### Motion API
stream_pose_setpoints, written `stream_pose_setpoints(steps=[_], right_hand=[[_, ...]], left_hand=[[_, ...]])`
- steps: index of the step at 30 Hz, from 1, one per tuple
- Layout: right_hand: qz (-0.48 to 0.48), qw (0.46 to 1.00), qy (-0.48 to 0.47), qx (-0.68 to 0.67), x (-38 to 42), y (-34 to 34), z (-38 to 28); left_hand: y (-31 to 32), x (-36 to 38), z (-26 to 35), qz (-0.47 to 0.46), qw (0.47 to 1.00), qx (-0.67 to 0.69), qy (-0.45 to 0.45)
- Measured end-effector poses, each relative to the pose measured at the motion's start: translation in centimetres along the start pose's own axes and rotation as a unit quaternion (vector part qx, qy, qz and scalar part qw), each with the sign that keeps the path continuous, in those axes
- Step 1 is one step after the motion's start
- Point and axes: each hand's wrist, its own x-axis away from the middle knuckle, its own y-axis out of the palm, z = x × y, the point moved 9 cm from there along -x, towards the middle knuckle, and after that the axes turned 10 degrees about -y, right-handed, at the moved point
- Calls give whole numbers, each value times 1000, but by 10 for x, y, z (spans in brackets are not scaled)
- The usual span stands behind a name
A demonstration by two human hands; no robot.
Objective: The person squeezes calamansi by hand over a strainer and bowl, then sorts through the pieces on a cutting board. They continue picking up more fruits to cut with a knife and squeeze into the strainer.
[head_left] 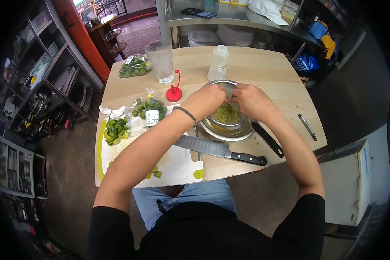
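Working outward from the person's lap:

- Cutting board (177,167), white with a green edge, at the near rim of the worktop (286,93); a few small green fruits (154,172) lie loose on it near the front.
- Chef's knife (219,150), black handle, lies across the board's right end, partly on wood, blade toward the left forearm — a dropped elbow could meet the edge or nudge it off the board.
- Pile of halved green fruit (115,131) at the board's far left; beside it an opened clear bag of whole fruit (148,110) with a label.
- Metal strainer (228,116) seated in a steel bowl (223,132), its dark handle (268,139) running toward the near right.
- Left hand (208,100) and right hand (252,100) — both over the strainer, fingers curled inward and closed together above the green pulp (226,112). Exactly what they pinch is hidden; it may be a piece of fruit being squeezed.
- Judged risks: pressing down off-centre could tip the strainer out of the bowl, and juice may squirt beyond the rim; the jutting handle could be caught by the right forearm.
- Small metal tool (307,127), well apart on the right edge.
- Red bottle cap (174,92), just left of the bowl.
- Glass of water (161,60) and a capless plastic bottle (219,63) behind — the open bottle would spill if bumped.
- Second bag of fruit (134,66), far left corner.
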Motion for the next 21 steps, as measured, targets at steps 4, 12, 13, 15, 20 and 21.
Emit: stream_pose_setpoints(steps=[4, 12, 13, 15, 20, 21], right_hand=[[16, 1000, 1, -9, 3, -2, 0], [10, 1000, 9, 3, 3, -4, -1], [10, 1000, 9, 3, 3, -4, -1], [38, 999, 22, 1, 6, -9, 2], [42, 998, 40, 16, 6, -22, 4], [46, 998, 33, 27, 5, -25, 2]], left_hand=[[2, 0, 3, 3, 1000, -9, 2], [1, -3, 10, 43, 998, -52, 11], [-2, -4, 12, 43, 998, -52, 11], [-6, -6, 11, 37, 998, -52, -7], [-15, -7, 17, 59, 997, -51, 10], [-18, -8, 19, 70, 996, -62, 9]])
